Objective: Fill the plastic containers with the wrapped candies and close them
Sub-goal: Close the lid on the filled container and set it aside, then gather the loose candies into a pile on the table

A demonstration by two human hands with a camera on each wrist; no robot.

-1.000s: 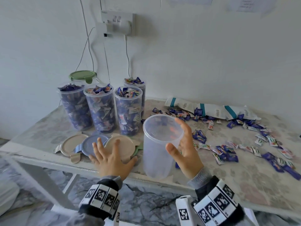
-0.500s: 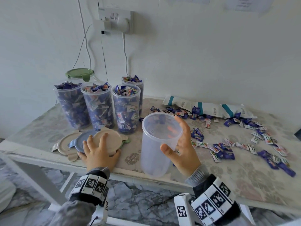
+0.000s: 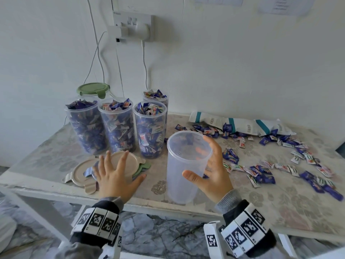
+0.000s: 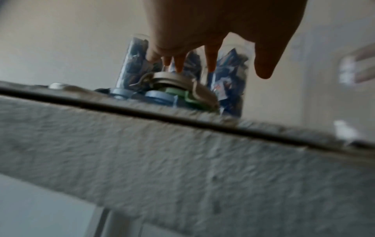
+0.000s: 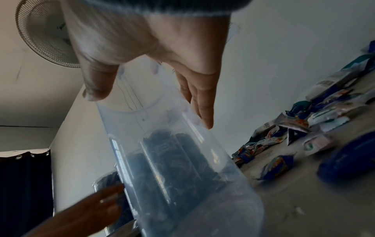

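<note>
An empty clear container stands upright near the table's front edge. My right hand grips it near the rim, thumb in front and fingers behind; the right wrist view shows the same hold on the container. My left hand is spread with straight fingers over a beige lid. In the left wrist view its fingertips sit just above that lid. Three filled containers stand behind the lids without lids. Loose wrapped candies lie scattered to the right.
More lids lie under and beside the beige one: another beige lid, a blue one, a green one. A fourth filled container and a green-lidded one stand by the wall. Candy bags lie at the back right. The table edge is close.
My left hand's fingers, bent over the beige lid half a second ago, now are spread straight above it. The right hand stays on the empty container.
</note>
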